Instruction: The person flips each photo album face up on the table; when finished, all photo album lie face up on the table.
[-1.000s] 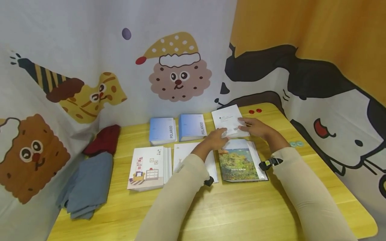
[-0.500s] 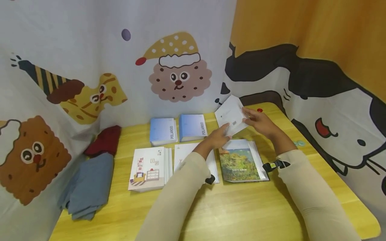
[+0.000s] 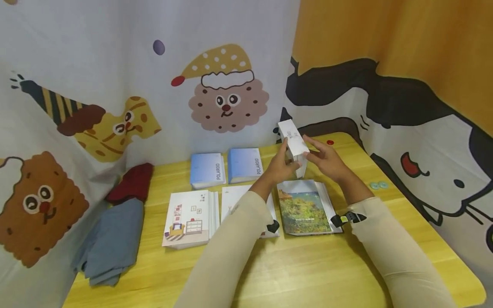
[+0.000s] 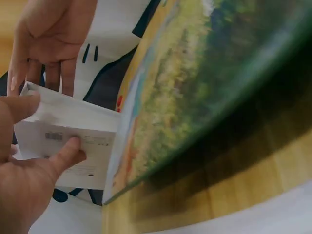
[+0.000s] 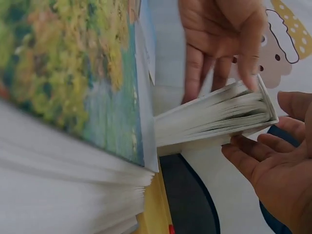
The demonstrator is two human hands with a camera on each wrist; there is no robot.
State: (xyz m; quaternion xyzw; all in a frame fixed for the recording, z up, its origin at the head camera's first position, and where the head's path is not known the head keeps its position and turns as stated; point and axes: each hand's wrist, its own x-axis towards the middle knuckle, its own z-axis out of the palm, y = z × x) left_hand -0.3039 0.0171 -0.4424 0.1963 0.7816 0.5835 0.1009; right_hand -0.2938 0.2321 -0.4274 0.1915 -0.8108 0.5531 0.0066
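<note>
A thick white photo album (image 3: 294,141) is held on edge, tilted, above the back right of the table. My left hand (image 3: 278,167) grips it, with a finger pressing its printed cover in the left wrist view. My right hand (image 5: 278,161) has fairly straight fingers touching the other cover; its thumb stands off the corner. The page edges face the right wrist camera, fanned a little. Just in front lies a landscape-covered photo album (image 3: 306,209). A white album (image 3: 236,196) lies left of it, partly hidden by my left arm.
Two blue Polaroid albums (image 3: 206,168) lie at the back, and a white album with a room drawing (image 3: 187,218) at front left. Grey cloth (image 3: 115,239) and dark red cloth (image 3: 132,182) lie at the left edge. Green buttons (image 3: 379,185) and a red button (image 3: 330,142) sit at right.
The white album has been lifted, turned and stood on edge between my hands. My right hand's fingers have shifted from its right edge to its cover. The other albums stay put.
</note>
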